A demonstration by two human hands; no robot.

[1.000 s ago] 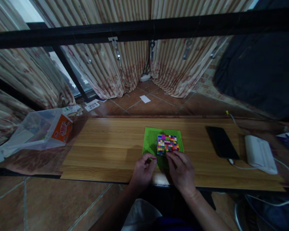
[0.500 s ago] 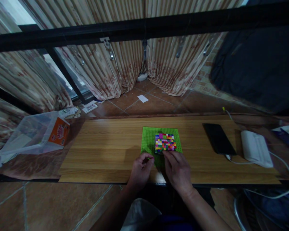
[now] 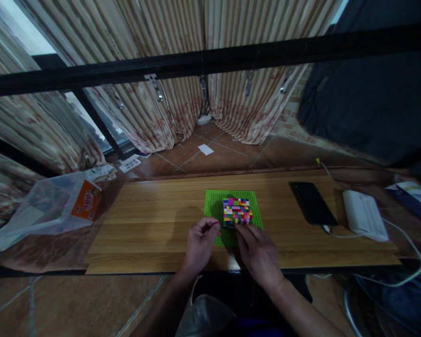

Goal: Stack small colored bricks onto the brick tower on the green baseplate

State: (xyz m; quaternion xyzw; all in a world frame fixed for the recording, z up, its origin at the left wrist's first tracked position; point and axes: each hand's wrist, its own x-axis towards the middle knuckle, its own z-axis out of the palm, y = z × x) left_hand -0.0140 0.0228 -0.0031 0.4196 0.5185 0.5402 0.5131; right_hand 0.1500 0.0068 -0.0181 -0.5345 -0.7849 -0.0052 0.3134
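Observation:
A block of many small coloured toy bricks (image 3: 237, 210) stands on a green studded baseplate (image 3: 214, 196), mostly toward the plate's middle and right. My left hand (image 3: 200, 241) is at the plate's near left side, thumb and forefinger pinched together. Whatever those fingertips hold is hidden or too small to make out. My right hand (image 3: 259, 250) covers the near right corner of the plate. Its curled fingertips touch the near edge of the brick block, and the thumb is partly hidden beneath them.
The wooden table (image 3: 147, 215) carries a black phone (image 3: 313, 203) and a white power bank (image 3: 365, 214) with cables on the right. Left of the board is a clear plastic bin (image 3: 52, 203) with an orange label. Curtains (image 3: 175, 103) hang behind a black rail (image 3: 182, 65).
The view has shifted slightly. My left hand's pinch has closed up, and the bit of green seen between its fingertips no longer shows. My right hand stays at the block's near edge.

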